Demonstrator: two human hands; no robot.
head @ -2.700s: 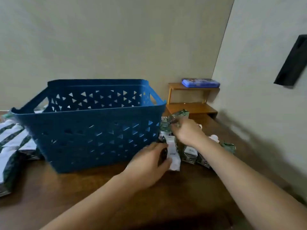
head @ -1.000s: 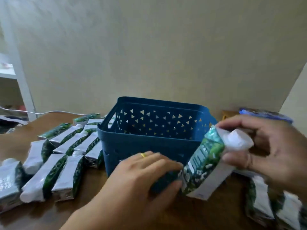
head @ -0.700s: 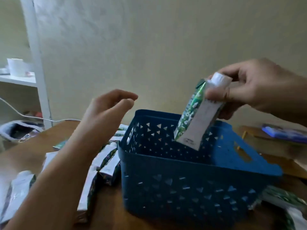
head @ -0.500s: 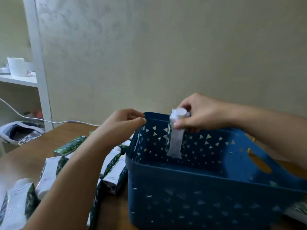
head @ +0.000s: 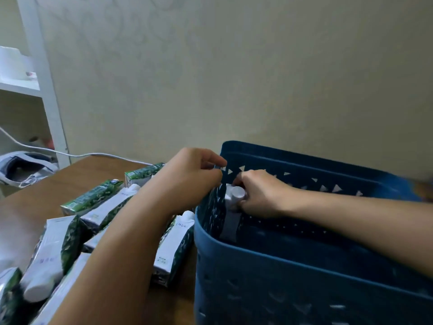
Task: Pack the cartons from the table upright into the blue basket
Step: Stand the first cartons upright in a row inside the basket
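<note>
Right hand (head: pixel 260 195) inside the perforated blue plastic basket (head: pixel 269 277), fingers clamped round the cap end of a white-and-green drink carton (head: pixel 230 216), upright in the far-left corner. Left hand (head: pixel 187 177) pinches the basket's left rim. More cartons (head: pixel 173 247) lie flat, left, on the brown wooden table (head: pixel 70 179).

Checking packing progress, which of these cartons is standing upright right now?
Only the carton held by the right hand inside the blue basket, at its far left corner; every other lies flat on the table.

Blue basket (head: pixel 304 273); seemingly green-white cartons (head: pixel 98 202)
</note>
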